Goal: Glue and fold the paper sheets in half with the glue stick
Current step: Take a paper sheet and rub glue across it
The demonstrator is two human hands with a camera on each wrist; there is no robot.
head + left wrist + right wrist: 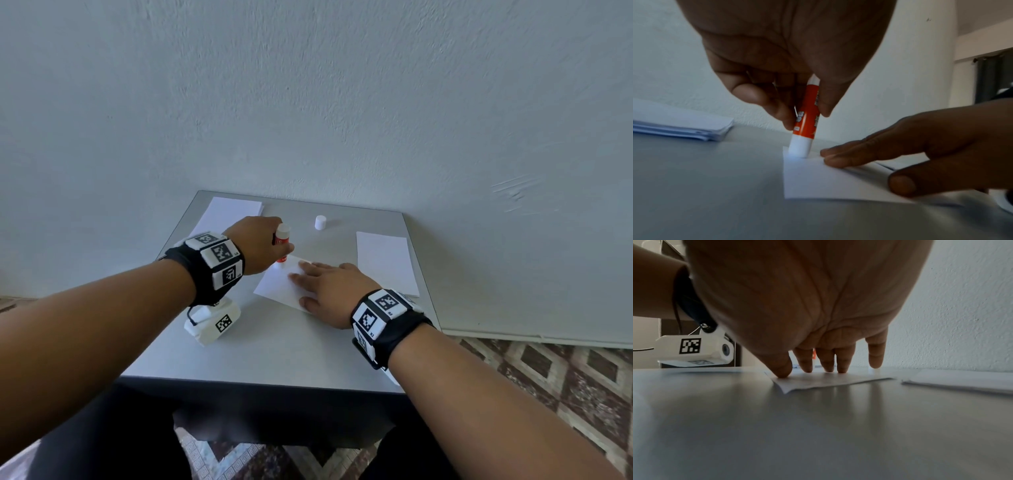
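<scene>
A small white paper sheet (278, 285) (824, 180) (824, 381) lies in the middle of the grey table (274, 356). My left hand (263, 246) (797, 105) holds a red and white glue stick (283, 244) (805, 123) upright between thumb and fingers. The stick's white tip touches the sheet's far left corner. My right hand (325, 287) (869, 155) (818, 366) lies flat on the sheet, and its straight fingers (842, 361) press the sheet down beside the stick.
A stack of white sheets (229, 214) (680, 126) lies at the table's back left. Another paper pile (387, 262) (962, 381) lies at the right. The glue stick's white cap (320, 222) stands near the back wall. The floor around the table is patterned tile.
</scene>
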